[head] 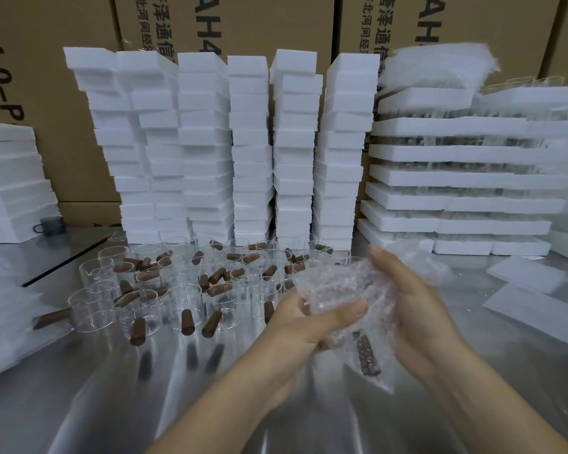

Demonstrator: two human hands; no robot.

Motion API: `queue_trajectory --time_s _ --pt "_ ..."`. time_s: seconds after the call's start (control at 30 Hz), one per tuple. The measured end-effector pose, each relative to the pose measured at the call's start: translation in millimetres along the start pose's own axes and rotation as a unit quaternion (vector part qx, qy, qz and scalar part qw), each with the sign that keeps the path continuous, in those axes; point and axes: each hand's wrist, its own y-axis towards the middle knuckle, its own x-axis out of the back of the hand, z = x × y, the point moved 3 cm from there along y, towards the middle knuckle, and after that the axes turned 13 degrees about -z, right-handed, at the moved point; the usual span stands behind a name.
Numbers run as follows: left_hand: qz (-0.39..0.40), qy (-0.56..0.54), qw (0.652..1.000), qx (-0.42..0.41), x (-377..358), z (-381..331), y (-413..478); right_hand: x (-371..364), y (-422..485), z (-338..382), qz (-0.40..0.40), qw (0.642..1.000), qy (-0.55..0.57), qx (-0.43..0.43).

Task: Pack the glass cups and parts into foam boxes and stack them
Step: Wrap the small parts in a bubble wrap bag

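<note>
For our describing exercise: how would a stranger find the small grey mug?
Start at the low stack of white foam boxes on the far left of the metal table. At its right foot, in front of the cardboard carton, stands the grey mug. Unlike the clear glass cups nearby, it is opaque and dark.

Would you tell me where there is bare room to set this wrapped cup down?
Bare table runs along the near edge, and between the right hand and the flat foam sheets. Glass cups crowd the middle-left; foam stacks wall the back.
</note>
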Motion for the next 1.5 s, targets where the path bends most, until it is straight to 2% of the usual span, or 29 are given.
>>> queue_trajectory --time_s 0.1,0.17,0.23,0.3,0.37,0.43,0.5,0.63,0.7,0.77,0.83,0.97,1.03,1.13,1.23,1.3,1.4,1.5 --pt "0.015 -0.006 0.999 0.036 -4.7 2.3 -1.6 7.6 4.2 2.1 -0.087 0.996 0.001 0.028" --pt "0.044 -0.031 0.996 0.071 -5.9 1.9 -3.7 10.7 5.4 3.3 -0.145 0.983 -0.061 0.096" --pt "0.076 -0.097 0.984 0.131 -7.2 0.5 -7.3 11.6 4.9 6.2 -0.163 0.963 -0.106 0.186" --pt "0.101 -0.163 0.964 0.182 -8.2 0.0 -9.9 7.3 -1.5 10.7 -0.127 0.924 -0.14 0.333" --pt "0.118 -0.179 0.957 0.197 -8.2 0.9 -10.3 3.6 -9.0 11.8 -0.086 0.853 -0.222 0.464" --pt "0.12 -0.146 0.964 0.186 -6.7 1.9 -8.9 2.3 -13.6 11.0 -0.075 0.813 -0.259 0.516" --pt "0.103 -0.084 0.979 0.154 -4.7 -0.2 -6.8 3.4 -11.9 9.3 -0.087 0.825 -0.242 0.504" --pt "0.097 -0.032 0.994 0.047 -4.3 -10.6 -5.5 13.0 5.1 1.7 -0.154 0.911 -0.115 0.364" --pt "0.13 -0.028 0.991 0.03 -5.7 -10.0 -6.9 16.3 12.5 -4.1 -0.177 0.93 -0.07 0.313" --pt "0.141 -0.028 0.989 0.029 -6.8 -6.2 -8.8 16.8 15.6 -9.0 -0.185 0.93 -0.08 0.307" --pt "0.119 -0.037 0.992 0.024 -6.9 -3.7 -7.1 15.4 14.9 -10.4 -0.182 0.923 -0.104 0.323" --pt "0.089 -0.103 0.99 0.037 -8.2 -2.1 -3.2 8.8 5.3 -2.7 -0.143 0.886 -0.187 0.399" --pt "0.083 -0.15 0.984 0.048 -8.1 -1.2 -2.0 4.0 0.6 -3.0 -0.09 0.878 -0.218 0.416" --pt "0.076 -0.19 0.978 0.042 -5.2 -4.8 -0.5 -3.4 -2.7 -9.5 -0.008 0.894 -0.241 0.377" --pt "0.048 -0.204 0.977 0.033 0.9 -10.6 3.9 -7.0 -2.5 -12.2 0.128 0.916 -0.239 0.296" --pt "0.023 -0.204 0.978 0.026 6.2 -12.5 7.2 -5.1 -2.1 -6.7 0.196 0.914 -0.248 0.253" --pt "0.004 -0.184 0.983 0.013 11.8 -14.4 10.3 3.1 6.3 -0.8 0.153 0.906 -0.314 0.24" --pt "0.0 -0.122 0.992 -0.018 15.1 -20.5 9.9 1.6 8.2 6.2 0.1 0.915 -0.272 0.281"
